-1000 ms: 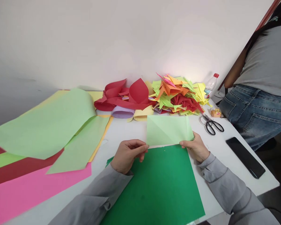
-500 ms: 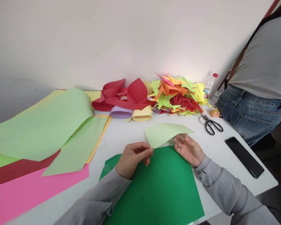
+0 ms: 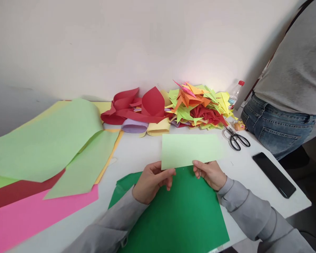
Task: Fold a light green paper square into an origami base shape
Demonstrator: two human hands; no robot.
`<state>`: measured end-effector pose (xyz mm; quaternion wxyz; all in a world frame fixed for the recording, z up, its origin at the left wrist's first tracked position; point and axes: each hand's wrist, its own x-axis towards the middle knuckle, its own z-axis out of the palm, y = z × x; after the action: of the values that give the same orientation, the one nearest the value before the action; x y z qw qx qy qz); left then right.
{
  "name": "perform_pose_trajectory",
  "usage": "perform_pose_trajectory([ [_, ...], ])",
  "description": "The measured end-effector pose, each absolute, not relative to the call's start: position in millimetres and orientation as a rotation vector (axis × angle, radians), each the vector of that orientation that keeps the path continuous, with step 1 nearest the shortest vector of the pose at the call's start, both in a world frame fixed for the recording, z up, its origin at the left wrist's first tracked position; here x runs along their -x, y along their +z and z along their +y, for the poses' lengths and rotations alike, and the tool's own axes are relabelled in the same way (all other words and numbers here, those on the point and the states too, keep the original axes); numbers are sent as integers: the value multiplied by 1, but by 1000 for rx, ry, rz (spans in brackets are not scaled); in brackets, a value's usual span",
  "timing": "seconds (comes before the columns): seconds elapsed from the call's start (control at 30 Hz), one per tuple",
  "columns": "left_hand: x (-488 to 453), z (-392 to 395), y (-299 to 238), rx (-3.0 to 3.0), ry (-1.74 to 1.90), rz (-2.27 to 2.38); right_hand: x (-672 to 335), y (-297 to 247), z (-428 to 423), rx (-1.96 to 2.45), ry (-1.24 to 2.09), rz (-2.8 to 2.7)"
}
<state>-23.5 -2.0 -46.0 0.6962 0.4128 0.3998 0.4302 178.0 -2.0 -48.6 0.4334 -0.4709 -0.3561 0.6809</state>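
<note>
A pale green sheet of paper (image 3: 191,149), rectangular and nearly flat, is held up over the table by both hands. My left hand (image 3: 154,181) is closed at its lower left corner, thumb towards me. Along the lower edge, right of the middle, my right hand (image 3: 209,173) pinches the sheet between thumb and fingers, with the palm partly behind it. Beneath my hands lies a dark green sheet (image 3: 181,211), its left corner bent up.
Large coloured sheets (image 3: 47,144) cover the left side. Against the wall lie red rolled paper (image 3: 152,102) and a pile of folded paper shapes (image 3: 197,105). Scissors (image 3: 236,140), a phone (image 3: 274,174), a small packet (image 3: 239,125) and a bottle (image 3: 235,94) are right. Another person (image 3: 287,88) stands there.
The right hand's fingers, open behind the pale green sheet before, have closed on its lower edge. The sheet has turned from curled and tilted to nearly flat, facing me.
</note>
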Motion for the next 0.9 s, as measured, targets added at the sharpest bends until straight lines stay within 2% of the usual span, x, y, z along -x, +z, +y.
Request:
perform_pose_trajectory([
  [0.33, 6, -19, -49, -1363, 757, 888, -166, -52, -16, 1062, 1781, -1177],
  [0.67, 14, -16, -47, -1154, 912, 979, -173, -53, -11, 1143, 1794, -1095],
  [0.9, 24, -6, -42, -962, 973, 1087, -184, -43, 0, 983, 1707, -1003],
])
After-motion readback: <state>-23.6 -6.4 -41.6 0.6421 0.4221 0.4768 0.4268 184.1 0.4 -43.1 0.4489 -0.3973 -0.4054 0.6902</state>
